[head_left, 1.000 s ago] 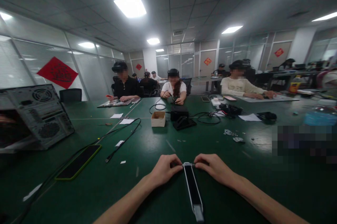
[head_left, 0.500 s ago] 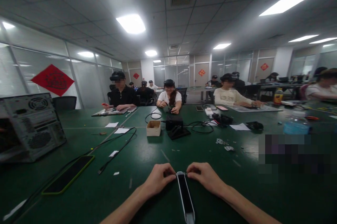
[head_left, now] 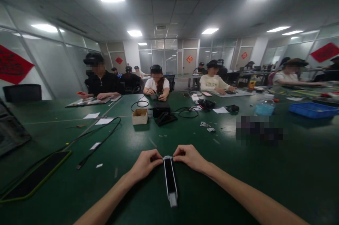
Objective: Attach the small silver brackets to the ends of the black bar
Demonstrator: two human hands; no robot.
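Observation:
A long, narrow strip with a white frame and a black middle lies on the green table in front of me, its white tip pointing toward me. My left hand is closed in a pinch at the left side of its far end. At the right side of that same end, my right hand pinches with thumb and forefinger. Both sets of fingertips meet the frame's edges; anything small between them cannot be made out.
Beyond my hands stand a small cardboard box and a black box. Small metal pieces lie to the right, near a bottle of blue liquid and a blue tray. A green-edged black mat and a cable lie left. Co-workers sit opposite.
My view has turned right and tilted down, bringing the blue tray into sight. Both hands keep their pinch at the strip's far end.

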